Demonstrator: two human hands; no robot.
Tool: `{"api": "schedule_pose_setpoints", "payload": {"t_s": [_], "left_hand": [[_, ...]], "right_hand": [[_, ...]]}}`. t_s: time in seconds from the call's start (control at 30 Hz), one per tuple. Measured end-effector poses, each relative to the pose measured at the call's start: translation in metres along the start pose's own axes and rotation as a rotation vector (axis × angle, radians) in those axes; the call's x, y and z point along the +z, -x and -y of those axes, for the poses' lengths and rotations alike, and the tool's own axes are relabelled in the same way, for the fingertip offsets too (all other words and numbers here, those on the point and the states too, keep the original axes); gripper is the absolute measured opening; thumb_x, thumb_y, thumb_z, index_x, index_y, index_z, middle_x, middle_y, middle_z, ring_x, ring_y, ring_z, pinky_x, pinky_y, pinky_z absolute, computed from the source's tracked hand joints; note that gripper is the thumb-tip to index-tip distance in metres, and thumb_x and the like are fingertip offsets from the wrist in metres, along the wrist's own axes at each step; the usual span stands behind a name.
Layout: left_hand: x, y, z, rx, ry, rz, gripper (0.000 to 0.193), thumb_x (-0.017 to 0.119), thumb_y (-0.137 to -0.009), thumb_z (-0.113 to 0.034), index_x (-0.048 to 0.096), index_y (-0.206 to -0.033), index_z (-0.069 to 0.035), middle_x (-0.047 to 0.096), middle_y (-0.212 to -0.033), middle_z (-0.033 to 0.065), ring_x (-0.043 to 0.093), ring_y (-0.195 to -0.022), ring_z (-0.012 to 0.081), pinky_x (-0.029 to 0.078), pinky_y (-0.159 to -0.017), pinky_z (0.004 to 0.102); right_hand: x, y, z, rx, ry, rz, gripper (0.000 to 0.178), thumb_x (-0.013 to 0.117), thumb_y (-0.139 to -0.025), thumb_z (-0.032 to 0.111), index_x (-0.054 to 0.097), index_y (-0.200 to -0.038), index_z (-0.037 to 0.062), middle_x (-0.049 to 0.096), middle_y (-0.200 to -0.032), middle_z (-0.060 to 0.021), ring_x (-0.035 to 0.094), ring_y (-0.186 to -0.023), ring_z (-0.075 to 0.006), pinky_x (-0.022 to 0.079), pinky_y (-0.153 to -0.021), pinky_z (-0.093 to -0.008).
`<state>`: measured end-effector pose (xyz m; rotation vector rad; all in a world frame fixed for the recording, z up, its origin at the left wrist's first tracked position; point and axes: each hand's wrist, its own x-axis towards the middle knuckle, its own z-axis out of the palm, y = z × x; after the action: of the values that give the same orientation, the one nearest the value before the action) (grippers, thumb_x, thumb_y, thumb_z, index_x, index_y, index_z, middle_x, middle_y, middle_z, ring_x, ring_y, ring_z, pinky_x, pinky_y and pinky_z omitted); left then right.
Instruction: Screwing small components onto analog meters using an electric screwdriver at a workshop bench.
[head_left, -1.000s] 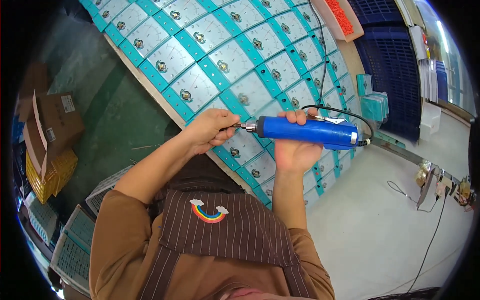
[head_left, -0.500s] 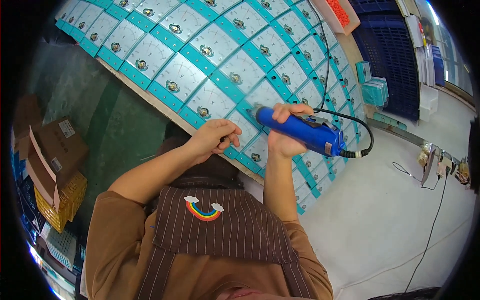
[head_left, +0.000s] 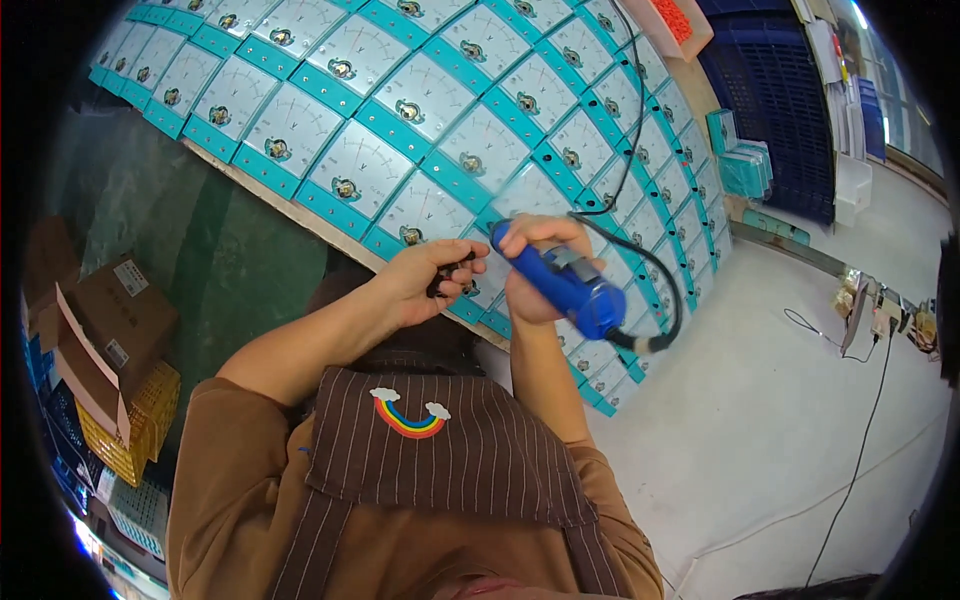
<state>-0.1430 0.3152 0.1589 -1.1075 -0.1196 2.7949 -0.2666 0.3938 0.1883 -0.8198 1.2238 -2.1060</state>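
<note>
A blue corded electric screwdriver (head_left: 590,302) is gripped in my right hand (head_left: 528,300), its front end pointing up and left toward the meters. Close beside that end, my left hand (head_left: 405,283) is closed around several small dark pieces (head_left: 438,284), with thumb and fingertips pinched together; their exact kind is too small to make out. Under both hands spread rows of panel meters (head_left: 420,90) with pale dial faces and teal bases. My right hand hides some of the meters, and the screwdriver's tip is hard to see.
The screwdriver's black cable (head_left: 668,275) loops over the meters at the right. An orange-filled bin (head_left: 680,28) stands at the far right, near teal cases (head_left: 745,168) and a dark blue crate (head_left: 765,110). Open cardboard boxes (head_left: 115,300) and a yellow basket (head_left: 160,400) are at left.
My right hand and the screwdriver have moved left, closer to my left hand, and the screwdriver's rear end has swung downward. More of the dark pieces in my left hand now show.
</note>
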Motion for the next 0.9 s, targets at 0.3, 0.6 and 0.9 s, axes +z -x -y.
{"api": "schedule_pose_setpoints", "payload": {"t_s": [0.3,0.6,0.9], "left_hand": [[0.010,-0.012,0.009,0.107,-0.239,0.103,0.015,0.050,-0.090,-0.013,0.054,-0.095,0.000,0.053,-0.078,0.0054,0.038,-0.051,0.0040,0.025,-0.037,0.0158],[0.033,-0.022,0.016,-0.006,-0.632,0.186,0.020,0.048,-0.092,-0.017,0.054,-0.100,0.001,0.050,-0.068,0.0031,0.034,-0.046,0.0032,0.022,-0.038,0.0165],[0.023,-0.027,0.027,0.123,-0.736,0.047,0.020,0.048,-0.092,-0.017,0.058,-0.100,-0.002,0.051,-0.066,-0.0002,0.037,-0.049,0.0031,0.024,-0.042,0.0167]], "right_hand": [[-0.037,-0.002,0.072,0.057,-0.560,-0.278,0.046,0.036,-0.086,0.046,0.057,-0.089,0.0049,0.050,-0.058,-0.0065,0.047,-0.059,-0.0197,0.037,-0.071,-0.0364],[-0.059,0.033,0.085,0.020,-0.479,-0.311,0.041,0.038,-0.086,0.041,0.057,-0.090,0.0047,0.048,-0.061,-0.0061,0.046,-0.062,-0.0198,0.036,-0.074,-0.0366],[-0.078,0.036,0.053,-0.206,0.042,-0.384,0.055,0.036,-0.083,0.055,0.050,-0.088,0.0018,0.055,-0.063,-0.0112,0.053,-0.058,-0.0219,0.040,-0.065,-0.0356]]}}
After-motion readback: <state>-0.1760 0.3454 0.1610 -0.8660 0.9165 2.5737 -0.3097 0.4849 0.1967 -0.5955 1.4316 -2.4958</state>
